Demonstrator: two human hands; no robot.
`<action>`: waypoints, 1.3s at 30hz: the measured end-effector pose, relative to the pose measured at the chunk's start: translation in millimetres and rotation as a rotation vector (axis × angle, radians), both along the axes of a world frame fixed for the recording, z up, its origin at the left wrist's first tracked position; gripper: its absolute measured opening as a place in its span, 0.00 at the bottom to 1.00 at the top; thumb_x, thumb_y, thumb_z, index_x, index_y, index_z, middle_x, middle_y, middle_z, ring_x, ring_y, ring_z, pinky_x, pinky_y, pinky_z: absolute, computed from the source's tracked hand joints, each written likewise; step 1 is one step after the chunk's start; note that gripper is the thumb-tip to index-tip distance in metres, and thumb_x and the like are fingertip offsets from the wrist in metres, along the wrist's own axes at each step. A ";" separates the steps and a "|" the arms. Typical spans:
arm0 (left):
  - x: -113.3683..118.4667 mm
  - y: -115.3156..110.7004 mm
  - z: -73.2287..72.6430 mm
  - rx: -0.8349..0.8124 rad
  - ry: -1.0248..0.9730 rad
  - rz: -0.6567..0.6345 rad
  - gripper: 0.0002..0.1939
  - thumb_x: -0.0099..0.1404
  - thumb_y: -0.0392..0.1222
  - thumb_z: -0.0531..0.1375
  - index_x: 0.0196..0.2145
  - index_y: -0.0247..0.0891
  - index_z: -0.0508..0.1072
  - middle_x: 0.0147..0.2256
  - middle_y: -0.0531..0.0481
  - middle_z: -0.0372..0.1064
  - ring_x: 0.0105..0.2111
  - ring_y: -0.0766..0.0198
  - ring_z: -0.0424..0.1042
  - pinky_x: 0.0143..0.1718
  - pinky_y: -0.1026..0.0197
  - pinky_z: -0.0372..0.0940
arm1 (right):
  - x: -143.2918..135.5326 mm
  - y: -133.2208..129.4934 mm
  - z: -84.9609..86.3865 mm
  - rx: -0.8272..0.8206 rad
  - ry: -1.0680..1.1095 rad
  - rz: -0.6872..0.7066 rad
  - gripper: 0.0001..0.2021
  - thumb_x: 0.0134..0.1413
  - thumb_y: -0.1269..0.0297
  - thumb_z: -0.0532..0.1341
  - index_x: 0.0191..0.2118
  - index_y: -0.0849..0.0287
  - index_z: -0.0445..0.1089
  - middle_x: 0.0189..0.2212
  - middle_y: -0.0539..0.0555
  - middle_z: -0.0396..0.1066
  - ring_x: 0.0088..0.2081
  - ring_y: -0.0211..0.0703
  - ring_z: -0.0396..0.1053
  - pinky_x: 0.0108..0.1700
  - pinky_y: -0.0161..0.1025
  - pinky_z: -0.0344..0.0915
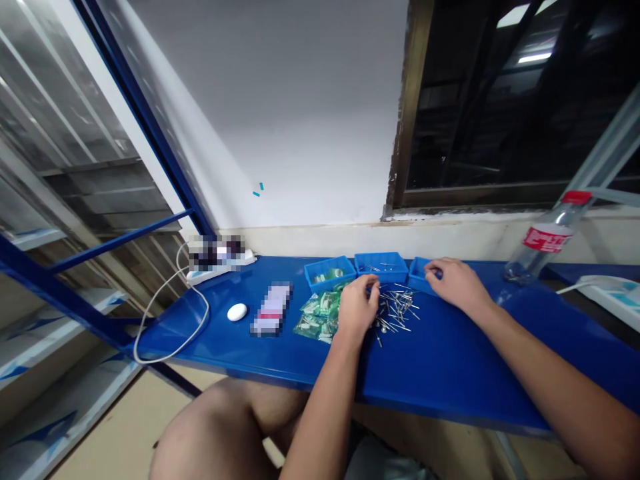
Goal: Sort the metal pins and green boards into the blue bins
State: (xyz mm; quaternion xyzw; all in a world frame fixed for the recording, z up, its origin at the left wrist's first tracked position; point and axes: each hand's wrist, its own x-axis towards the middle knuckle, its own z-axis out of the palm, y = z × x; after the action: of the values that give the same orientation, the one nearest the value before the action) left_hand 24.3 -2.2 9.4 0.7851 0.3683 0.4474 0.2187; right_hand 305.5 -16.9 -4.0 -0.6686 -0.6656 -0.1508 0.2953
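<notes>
My left hand [357,308] is over the left edge of a loose pile of thin metal rivets [399,307], fingers curled together. What it holds, if anything, is too small to make out. My right hand [457,283] reaches to the right blue bin [418,269], thumb and fingers pinched at its rim; their contents cannot be seen. Between the hands stands the middle blue bin [383,267], with a few rivets inside. Green-printed clear packets [315,319] lie left of my left hand. Behind them, the left blue bin [327,272] holds similar packets.
A pixelated flat object [273,310] and a white oval object [237,312] lie on the blue table [425,373]. A white cable [173,360] loops over the left end beside a power strip [220,268]. At right stand a red-capped bottle [545,240] and another white device [615,297].
</notes>
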 end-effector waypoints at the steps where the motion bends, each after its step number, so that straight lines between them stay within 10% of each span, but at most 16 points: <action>1: 0.1 0.2 -0.3 -0.001 -0.002 -0.002 0.10 0.75 0.39 0.59 0.50 0.41 0.79 0.46 0.46 0.82 0.45 0.57 0.81 0.50 0.56 0.75 | -1.5 0.4 -0.9 -0.027 0.026 0.019 0.09 0.60 0.64 0.59 0.35 0.54 0.78 0.34 0.55 0.81 0.37 0.53 0.77 0.42 0.46 0.69; 8: 0.6 1.1 -0.9 0.001 -0.002 0.013 0.11 0.75 0.40 0.59 0.50 0.40 0.79 0.47 0.45 0.82 0.45 0.56 0.81 0.51 0.55 0.75 | -24.3 -5.6 12.9 0.074 0.055 0.131 0.10 0.66 0.60 0.59 0.39 0.54 0.78 0.37 0.57 0.81 0.42 0.58 0.75 0.47 0.53 0.70; 17: 0.1 0.8 -1.1 0.011 0.007 0.032 0.11 0.76 0.41 0.58 0.50 0.40 0.79 0.50 0.45 0.81 0.49 0.55 0.80 0.56 0.53 0.73 | -80.4 -13.1 8.8 -0.131 0.045 0.669 0.12 0.67 0.64 0.61 0.52 0.49 0.78 0.50 0.57 0.79 0.53 0.57 0.73 0.57 0.57 0.69; 32: 2.1 2.5 -5.1 0.013 0.004 0.036 0.11 0.76 0.40 0.58 0.51 0.40 0.78 0.48 0.45 0.81 0.47 0.56 0.81 0.54 0.54 0.74 | -87.0 -1.5 -4.5 -0.196 -0.188 0.554 0.07 0.66 0.72 0.60 0.40 0.56 0.75 0.37 0.56 0.79 0.44 0.53 0.73 0.49 0.48 0.67; 39: 1.7 3.3 -4.6 0.012 0.011 0.029 0.11 0.75 0.38 0.59 0.50 0.41 0.78 0.49 0.45 0.81 0.47 0.56 0.81 0.54 0.53 0.75 | -85.9 -4.5 -1.5 -0.052 0.113 0.571 0.07 0.67 0.68 0.60 0.45 0.55 0.76 0.42 0.56 0.80 0.46 0.52 0.75 0.50 0.49 0.72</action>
State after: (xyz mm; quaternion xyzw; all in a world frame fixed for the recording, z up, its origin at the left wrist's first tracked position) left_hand 26.0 1.1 4.8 0.7833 0.3780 0.4486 0.2054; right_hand 219.6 -21.4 -5.4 -0.4687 -0.8131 -0.0072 0.3451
